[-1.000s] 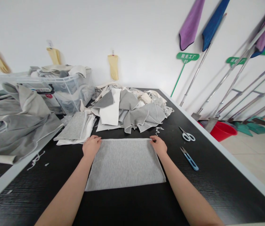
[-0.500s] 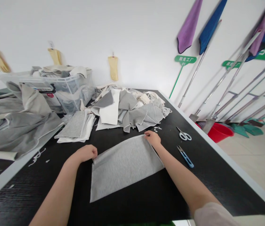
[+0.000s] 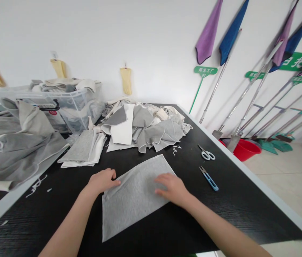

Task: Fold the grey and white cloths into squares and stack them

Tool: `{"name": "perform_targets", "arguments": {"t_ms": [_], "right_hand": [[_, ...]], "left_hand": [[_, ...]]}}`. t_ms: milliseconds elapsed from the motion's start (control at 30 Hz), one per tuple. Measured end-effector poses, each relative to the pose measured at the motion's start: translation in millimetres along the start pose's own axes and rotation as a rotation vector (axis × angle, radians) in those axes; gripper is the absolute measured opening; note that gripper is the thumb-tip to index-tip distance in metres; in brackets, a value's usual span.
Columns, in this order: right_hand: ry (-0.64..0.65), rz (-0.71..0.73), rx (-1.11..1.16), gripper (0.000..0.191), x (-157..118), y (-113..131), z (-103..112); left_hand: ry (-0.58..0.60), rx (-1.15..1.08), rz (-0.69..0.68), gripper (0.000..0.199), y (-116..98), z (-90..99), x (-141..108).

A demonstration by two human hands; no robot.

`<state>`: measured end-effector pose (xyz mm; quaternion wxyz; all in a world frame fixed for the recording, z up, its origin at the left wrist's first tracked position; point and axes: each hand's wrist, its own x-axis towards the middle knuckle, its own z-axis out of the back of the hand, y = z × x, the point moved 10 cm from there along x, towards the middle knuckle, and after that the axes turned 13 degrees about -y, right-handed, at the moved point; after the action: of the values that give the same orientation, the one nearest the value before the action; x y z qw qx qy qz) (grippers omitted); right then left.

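A grey cloth piece (image 3: pixel 137 194) with a pale edge lies spread at a slant on the black table (image 3: pixel 151 235). At its upper left corner is my left hand (image 3: pixel 104 181), fingers apart, the fingertips at the cloth's edge. My right hand (image 3: pixel 172 188) hovers over or touches the right part of the cloth, fingers spread and slightly blurred, with nothing gripped. Right of the cloth lie blue-handled thread snips (image 3: pixel 210 179) and, above them, small scissors (image 3: pixel 207 153) with pale handles.
Behind the cloth is a heap of grey and white cloth scraps (image 3: pixel 151 130). A folded stack (image 3: pixel 82 148) lies left of it. Farther left stand a clear plastic box (image 3: pixel 70 107) of cloths and a large grey cloth pile (image 3: pixel 19 153). Beyond the table's right edge sits a red bucket (image 3: pixel 247 150).
My right hand has let go of the cloth's upper right corner and moved down onto its right part, fingers opened. My left hand has loosened from its pinch. The view has shifted slightly.
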<state>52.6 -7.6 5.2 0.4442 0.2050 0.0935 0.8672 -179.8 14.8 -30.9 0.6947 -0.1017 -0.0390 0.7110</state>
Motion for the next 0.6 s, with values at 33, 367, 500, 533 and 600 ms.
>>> {"name": "perform_targets", "arguments": {"t_ms": [33, 367, 500, 533, 600], "right_hand": [[0.057, 0.096, 0.022, 0.045, -15, 22, -9], [0.092, 0.146, -0.023, 0.024, -43, 43, -37], [0.013, 0.072, -0.061, 0.018, -37, 19, -29], [-0.004, 0.054, -0.065, 0.018, -36, 13, -27], [-0.032, 0.018, -0.065, 0.018, -32, -1, -22]], "left_hand": [[-0.001, 0.005, -0.027, 0.032, -8, -4.9, 0], [-0.005, -0.219, 0.028, 0.043, -19, -23.1, -1], [0.043, -0.309, -0.008, 0.047, -11, -16.4, -18], [0.085, -0.34, -0.009, 0.046, -8, -17.7, -25], [0.221, -0.372, 0.022, 0.037, 0, -27.4, -43]]}}
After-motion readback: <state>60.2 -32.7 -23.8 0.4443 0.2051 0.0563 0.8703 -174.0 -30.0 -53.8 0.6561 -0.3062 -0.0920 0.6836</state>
